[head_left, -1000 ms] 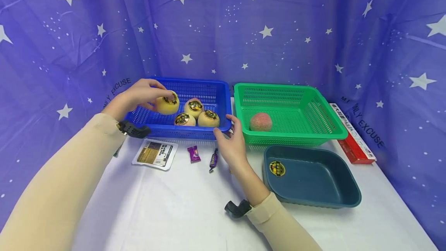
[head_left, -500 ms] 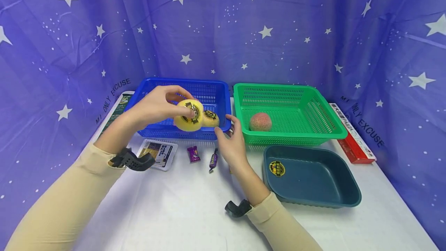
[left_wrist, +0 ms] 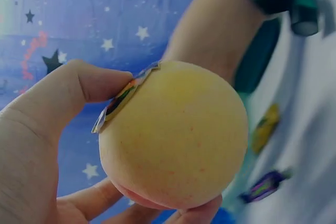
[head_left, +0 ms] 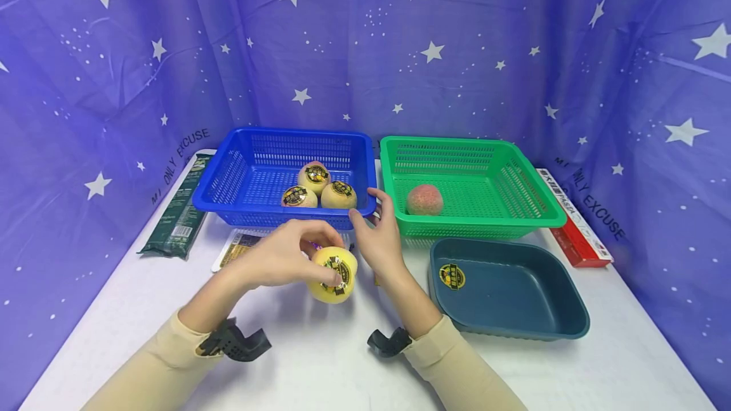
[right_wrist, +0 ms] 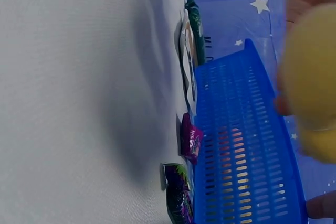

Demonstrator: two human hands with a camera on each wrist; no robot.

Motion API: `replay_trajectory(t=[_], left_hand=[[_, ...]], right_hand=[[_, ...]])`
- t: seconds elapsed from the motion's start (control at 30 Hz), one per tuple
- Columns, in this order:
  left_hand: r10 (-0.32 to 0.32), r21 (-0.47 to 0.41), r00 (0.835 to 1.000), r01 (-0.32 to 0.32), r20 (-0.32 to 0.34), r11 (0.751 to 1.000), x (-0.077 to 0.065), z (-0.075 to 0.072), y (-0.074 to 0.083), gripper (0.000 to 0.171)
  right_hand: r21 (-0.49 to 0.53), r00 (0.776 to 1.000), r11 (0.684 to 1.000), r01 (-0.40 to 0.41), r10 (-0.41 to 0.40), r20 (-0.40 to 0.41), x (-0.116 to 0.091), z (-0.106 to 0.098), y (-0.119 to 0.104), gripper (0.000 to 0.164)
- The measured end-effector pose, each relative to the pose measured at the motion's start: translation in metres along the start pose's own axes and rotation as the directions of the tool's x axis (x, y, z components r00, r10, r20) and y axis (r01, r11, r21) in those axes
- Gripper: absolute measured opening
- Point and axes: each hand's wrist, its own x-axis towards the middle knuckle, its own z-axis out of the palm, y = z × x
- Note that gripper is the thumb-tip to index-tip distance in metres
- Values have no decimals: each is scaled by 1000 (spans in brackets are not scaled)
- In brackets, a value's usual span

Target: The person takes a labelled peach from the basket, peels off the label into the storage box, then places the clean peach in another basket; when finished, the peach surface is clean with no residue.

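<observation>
My left hand (head_left: 294,255) holds a yellow peach (head_left: 330,289) with a black-and-gold sticker above the table, in front of the blue basket (head_left: 231,208). Thumb on the sticker and fingers behind, it grips the peach (left_wrist: 178,140) in the left wrist view. My right hand (head_left: 381,240) holds the front right corner of the blue basket, thumb in front and fingers at the side. Inside that basket sit three stickered peaches (head_left: 338,196). A redder peach (head_left: 424,200) lies in the green basket (head_left: 485,231). The right wrist view shows the held peach (right_wrist: 315,77) blurred.
A dark teal tub (head_left: 508,297) stands front right, with a red-and-white pasta box (head_left: 577,221) behind it. At left lies a green packet (head_left: 179,211). A flat pack (head_left: 237,247) is partly behind my left hand. Purple candies (right_wrist: 190,140) lie before the blue basket.
My left hand has lifted the peach out of the blue basket and brought it right and toward me, over the table. The right hand has stayed at the basket corner.
</observation>
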Motion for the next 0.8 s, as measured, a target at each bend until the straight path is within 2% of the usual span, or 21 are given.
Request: replay_trajectory(t=[0.17,0.3,0.53,0.8], left_hand=[[-36,-26,999,37,26,999,0,22,-17,44],[-22,-23,999,23,40,999,0,32,-27,45],[10,-33,998,-7,64,999,1,44,-40,44],[37,-47,999,-35,32,998,-3,49,-47,47]], right_hand=[[23,1000,1000,3,-3,10,0,-1,0,61],[31,1000,1000,2,-3,14,0,-1,-1,62],[26,1000,1000,-2,2,18,-1,-1,1,60],[45,1000,999,-13,12,22,-1,-1,0,59]])
